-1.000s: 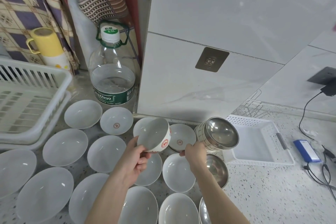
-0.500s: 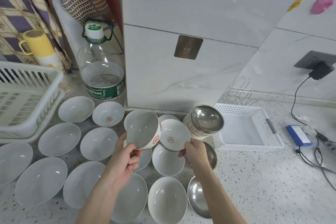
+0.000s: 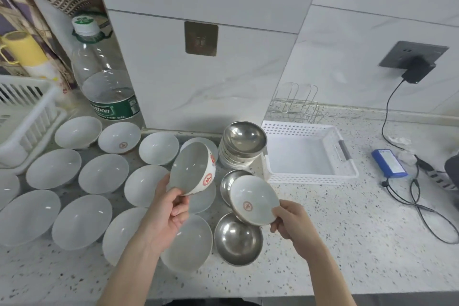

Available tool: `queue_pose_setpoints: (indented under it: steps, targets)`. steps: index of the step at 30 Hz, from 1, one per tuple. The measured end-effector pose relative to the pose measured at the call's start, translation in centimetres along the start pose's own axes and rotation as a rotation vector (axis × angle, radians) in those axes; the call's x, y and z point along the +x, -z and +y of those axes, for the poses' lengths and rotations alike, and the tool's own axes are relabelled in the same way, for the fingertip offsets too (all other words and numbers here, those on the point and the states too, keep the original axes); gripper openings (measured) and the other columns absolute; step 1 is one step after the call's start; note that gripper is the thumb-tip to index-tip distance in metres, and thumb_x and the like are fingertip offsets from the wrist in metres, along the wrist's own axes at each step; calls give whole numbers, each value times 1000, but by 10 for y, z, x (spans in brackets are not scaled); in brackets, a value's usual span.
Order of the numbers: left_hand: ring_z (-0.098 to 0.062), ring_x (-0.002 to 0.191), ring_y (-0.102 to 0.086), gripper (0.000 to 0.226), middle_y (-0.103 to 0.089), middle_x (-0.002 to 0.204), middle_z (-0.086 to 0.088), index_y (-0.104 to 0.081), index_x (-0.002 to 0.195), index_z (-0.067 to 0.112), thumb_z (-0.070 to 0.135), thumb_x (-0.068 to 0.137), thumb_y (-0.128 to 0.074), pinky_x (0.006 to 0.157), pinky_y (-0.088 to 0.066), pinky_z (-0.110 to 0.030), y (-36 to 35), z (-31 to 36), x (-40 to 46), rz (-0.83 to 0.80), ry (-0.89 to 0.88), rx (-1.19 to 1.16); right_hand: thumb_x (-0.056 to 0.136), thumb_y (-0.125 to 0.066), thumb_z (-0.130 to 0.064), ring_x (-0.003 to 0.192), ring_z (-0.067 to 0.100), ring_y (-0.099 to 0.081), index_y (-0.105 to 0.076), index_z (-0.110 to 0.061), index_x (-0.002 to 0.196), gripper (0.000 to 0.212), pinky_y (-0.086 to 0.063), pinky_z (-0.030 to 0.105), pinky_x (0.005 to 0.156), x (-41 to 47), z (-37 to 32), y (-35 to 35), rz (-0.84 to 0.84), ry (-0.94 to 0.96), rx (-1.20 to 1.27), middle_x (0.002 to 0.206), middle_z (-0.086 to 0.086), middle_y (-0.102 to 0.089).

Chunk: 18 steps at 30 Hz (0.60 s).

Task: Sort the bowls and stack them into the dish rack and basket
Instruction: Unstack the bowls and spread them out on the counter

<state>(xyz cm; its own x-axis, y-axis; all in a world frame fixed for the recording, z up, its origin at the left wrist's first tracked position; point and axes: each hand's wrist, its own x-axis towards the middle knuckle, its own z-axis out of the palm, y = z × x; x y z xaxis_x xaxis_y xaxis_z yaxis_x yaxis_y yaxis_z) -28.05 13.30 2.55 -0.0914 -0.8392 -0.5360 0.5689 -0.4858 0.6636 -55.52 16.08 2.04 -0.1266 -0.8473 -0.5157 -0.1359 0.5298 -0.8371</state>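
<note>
The left hand is gripping a deep bowl by its rim. The right hand is pinching a shallow bowl, both raised above the surface.

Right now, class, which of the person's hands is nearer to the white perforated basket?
Right. The right hand holds a small bowl just in front of the basket. The left hand grips a deeper bowl farther to its left.

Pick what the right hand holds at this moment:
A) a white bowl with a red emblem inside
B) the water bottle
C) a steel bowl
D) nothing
A: the right hand pinches the rim of a shallow white bowl with a red emblem at its centre, above the steel bowls.
</note>
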Motion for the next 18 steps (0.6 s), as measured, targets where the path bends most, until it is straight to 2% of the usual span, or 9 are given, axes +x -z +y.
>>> queue_pose_setpoints:
  steps: [4, 9, 12, 18]
  targets:
    - [-4, 35, -30, 37, -50, 57, -2, -59, 107, 26, -3, 93, -41, 30, -24, -15, -21, -23, -3, 34, 9, -7, 91, -42, 5, 36, 11, -27, -63, 7, 82, 23, -22, 20, 38, -2, 26, 36, 60, -20, 46, 50, 14, -57]
    - [-4, 34, -28, 39, -46, 59, -3, -58, 112, 25, -4, 93, -41, 29, -22, -15, -42, -52, -4, 92, 14, -11, 88, -42, 3, 37, 9, -36, -69, -7, 90, 29, -29, 19, 39, 16, 43, 59, 168, 6, -14, 49, 12, -59]
    - [-4, 34, -28, 40, -46, 59, -4, -59, 113, 24, -5, 93, -39, 29, -22, -14, -51, -69, -8, 127, 15, -34, 86, -41, 4, 36, 5, -42, -68, -6, 91, 29, -32, 17, 39, 28, 47, 66, 186, 4, -43, 48, 9, -59]
    - [-4, 34, -28, 41, -44, 61, -6, -57, 116, 23, -6, 93, -39, 30, -21, -15, -56, -89, -18, 179, 7, -61, 86, -41, 2, 36, 1, -43, -67, -5, 96, 29, -32, 18, 41, 44, 57, 63, 161, -36, -44, 52, 10, -61]
